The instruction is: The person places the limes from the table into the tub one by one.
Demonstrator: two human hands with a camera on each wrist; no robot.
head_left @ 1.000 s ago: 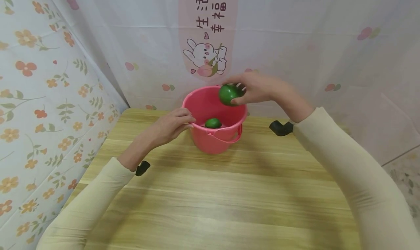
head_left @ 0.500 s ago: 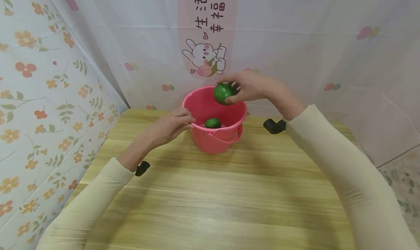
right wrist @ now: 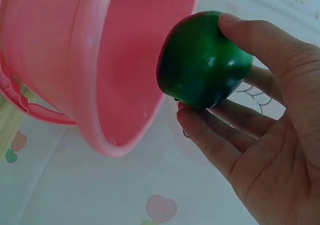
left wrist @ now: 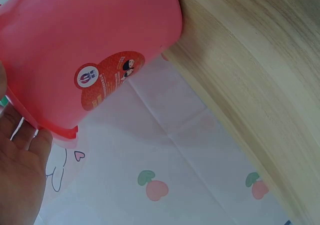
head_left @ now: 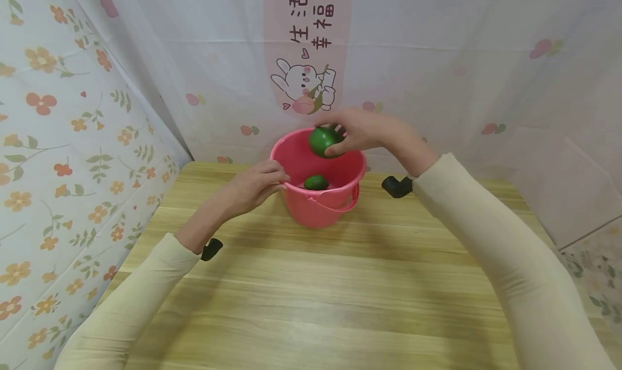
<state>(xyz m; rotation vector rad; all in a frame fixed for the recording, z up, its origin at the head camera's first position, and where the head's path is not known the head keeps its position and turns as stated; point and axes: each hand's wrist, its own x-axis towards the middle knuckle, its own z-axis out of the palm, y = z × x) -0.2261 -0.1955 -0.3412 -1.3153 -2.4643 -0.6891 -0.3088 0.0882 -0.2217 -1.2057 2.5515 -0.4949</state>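
Observation:
My right hand holds a glossy, round green fruit over the open mouth of a pink bucket. In the right wrist view the thumb lies on one side of the fruit and the fingers on the other; a reddish tint runs along its edge. At the bucket's left side, my left hand grips the rim, some fingertips reaching over the inside. The left wrist view has the fingers at the rim and a red sticker on the bucket wall. A second green fruit lies inside on the bottom.
The bucket stands upright near the back edge of a wooden table, its handle hanging down in front. Behind it hangs a white printed curtain; a flowered one is on the left. Black mounts sit at both wrists.
My right hand has moved left with the green fruit, from above the bucket's right side to nearer the middle of its opening. The left hand and the bucket have stayed put.

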